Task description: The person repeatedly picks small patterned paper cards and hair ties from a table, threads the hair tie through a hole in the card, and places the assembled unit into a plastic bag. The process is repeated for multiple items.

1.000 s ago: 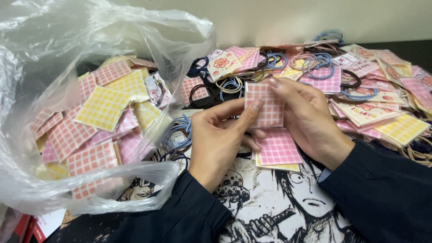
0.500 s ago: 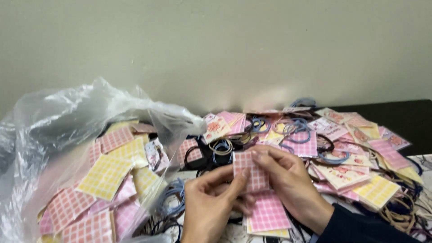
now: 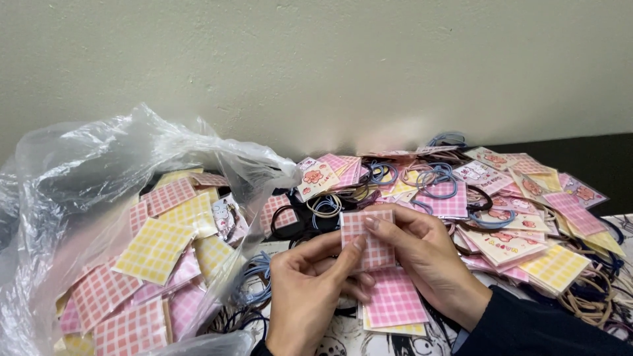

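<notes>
Both hands hold one small pink checked card (image 3: 370, 242) upright in front of me. My left hand (image 3: 310, 290) pinches its lower left edge with thumb and fingers. My right hand (image 3: 425, 260) grips its right side, fingertips on the top corner. Just below the hands lies a short stack of pink checked cards (image 3: 394, 300) with a yellow one at the bottom. Dark sleeves cover both wrists.
A clear plastic bag (image 3: 79, 191) on the left holds several pink and yellow checked cards (image 3: 155, 250). A heap of cartoon-printed cards (image 3: 508, 237) and loose hair ties (image 3: 435, 181) fills the middle and right. A pale wall stands right behind, and a printed black-and-white cloth (image 3: 343, 343) lies underneath.
The view has tilted up, showing more wall and less of my sleeves. Both hands still hold the pink card, now lower in the picture.
</notes>
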